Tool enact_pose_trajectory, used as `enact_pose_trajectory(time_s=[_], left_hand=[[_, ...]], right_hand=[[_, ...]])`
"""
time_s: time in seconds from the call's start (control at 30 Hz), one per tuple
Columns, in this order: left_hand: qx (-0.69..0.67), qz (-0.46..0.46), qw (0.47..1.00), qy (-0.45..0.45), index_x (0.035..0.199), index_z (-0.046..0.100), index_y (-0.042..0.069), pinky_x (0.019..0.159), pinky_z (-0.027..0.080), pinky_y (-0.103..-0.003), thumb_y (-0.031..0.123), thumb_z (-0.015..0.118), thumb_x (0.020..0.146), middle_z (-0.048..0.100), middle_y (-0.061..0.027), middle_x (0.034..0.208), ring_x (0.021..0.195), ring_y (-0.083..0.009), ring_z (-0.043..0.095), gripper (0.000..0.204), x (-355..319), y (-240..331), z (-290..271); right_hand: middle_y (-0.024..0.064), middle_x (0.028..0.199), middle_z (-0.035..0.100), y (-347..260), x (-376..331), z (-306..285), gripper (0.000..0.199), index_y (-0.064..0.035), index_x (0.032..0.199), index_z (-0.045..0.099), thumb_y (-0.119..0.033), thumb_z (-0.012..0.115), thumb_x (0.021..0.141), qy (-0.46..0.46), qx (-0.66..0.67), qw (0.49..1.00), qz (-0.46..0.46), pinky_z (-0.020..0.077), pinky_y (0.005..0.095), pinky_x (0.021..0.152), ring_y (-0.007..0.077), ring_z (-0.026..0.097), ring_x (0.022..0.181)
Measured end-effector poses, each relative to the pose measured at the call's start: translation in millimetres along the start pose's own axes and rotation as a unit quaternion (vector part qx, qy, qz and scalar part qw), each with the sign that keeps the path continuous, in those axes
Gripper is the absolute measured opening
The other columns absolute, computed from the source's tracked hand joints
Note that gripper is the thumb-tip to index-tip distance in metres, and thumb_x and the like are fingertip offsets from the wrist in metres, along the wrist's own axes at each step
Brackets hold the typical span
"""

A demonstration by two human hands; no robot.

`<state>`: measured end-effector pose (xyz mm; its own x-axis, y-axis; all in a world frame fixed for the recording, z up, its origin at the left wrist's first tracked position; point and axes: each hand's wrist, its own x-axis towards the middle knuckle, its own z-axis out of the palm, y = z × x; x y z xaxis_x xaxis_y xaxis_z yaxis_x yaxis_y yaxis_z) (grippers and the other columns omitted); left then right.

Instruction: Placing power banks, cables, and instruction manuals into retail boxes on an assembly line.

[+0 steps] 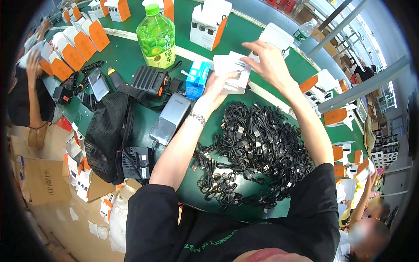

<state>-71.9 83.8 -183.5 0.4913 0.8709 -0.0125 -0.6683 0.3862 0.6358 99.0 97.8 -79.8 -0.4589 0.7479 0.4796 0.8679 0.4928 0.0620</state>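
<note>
My left hand [214,89] is closed on a few white printed leaflets [227,65], with the thumb lying across their face. Beside their upper right edge is my right hand [270,63], its fingers apart and its thumb close to the paper; contact there cannot be made out. A small blue box [197,78] stands just left of my left hand. Below the hands lies a big heap of black bundled cables [262,144] with metal plugs. An opened white and orange carton [211,24] stands beyond the leaflets, and another white carton [277,37] sits behind my right hand.
Left on the green table [192,185] are a green drink bottle [156,39], a black ribbed device [149,82], a grey power bank [170,118] and a black mesh bag [107,135]. Open cartons [83,41] line the far left. Other people work at both sides.
</note>
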Motion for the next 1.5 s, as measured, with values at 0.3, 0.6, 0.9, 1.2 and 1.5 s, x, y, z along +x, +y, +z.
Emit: enact_pose_trajectory(time_s=[0.3,0.6,0.9,1.2,1.5], left_hand=[[-0.022,0.024,0.999,0.0,0.129,0.053,0.003,0.09,0.054,-0.039,0.006,0.067,0.087,0.063,-0.0096,0.117,0.106,-0.0207,0.064,0.044,9,-7,-4],[-0.018,0.071,0.997,0.026,0.127,0.053,0.003,0.088,0.056,-0.04,0.008,0.066,0.09,0.064,-0.0131,0.116,0.104,-0.0253,0.066,0.04,13,-10,-7],[-0.044,0.033,0.998,0.027,0.128,0.049,-0.002,0.089,0.055,-0.041,0.015,0.063,0.092,0.063,-0.0175,0.114,0.104,-0.0299,0.065,0.043,10,-2,-11],[-0.039,0.021,0.998,0.036,0.128,0.05,-0.001,0.09,0.054,-0.042,0.014,0.061,0.091,0.064,-0.0172,0.114,0.103,-0.0294,0.065,0.041,12,-4,-7],[-0.037,0.02,0.999,0.03,0.129,0.049,-0.002,0.09,0.054,-0.04,0.015,0.061,0.091,0.064,-0.0175,0.114,0.104,-0.0299,0.065,0.043,10,-2,-6]], right_hand=[[0.0113,0.083,0.072,16,12,-23,0.018,-0.0055,0.095,0.074,-0.016,0.067,0.082,-0.128,0.193,0.962,0.142,0.0536,0.0344,0.078,0.0209,0.069,0.079],[0.0119,0.089,0.074,16,48,-29,0.023,-0.0077,0.1,0.074,-0.022,0.069,0.083,-0.116,0.102,0.984,0.091,0.0555,0.0345,0.076,0.0229,0.072,0.08],[0.0194,0.074,0.068,14,135,-7,0.014,-0.0008,0.081,0.071,-0.01,0.062,0.076,0.232,-0.036,0.972,-0.023,0.0555,0.0426,0.071,0.0356,0.069,0.076],[0.0261,0.076,0.065,26,163,38,0.014,0.0007,0.078,0.067,-0.01,0.059,0.078,0.083,-0.147,0.985,0.038,0.0545,0.0496,0.069,0.042,0.067,0.076],[0.0261,0.072,0.064,46,142,18,0.01,0.0031,0.073,0.065,-0.006,0.06,0.075,0.059,-0.146,0.988,0.001,0.0544,0.0484,0.069,0.0399,0.067,0.075]])
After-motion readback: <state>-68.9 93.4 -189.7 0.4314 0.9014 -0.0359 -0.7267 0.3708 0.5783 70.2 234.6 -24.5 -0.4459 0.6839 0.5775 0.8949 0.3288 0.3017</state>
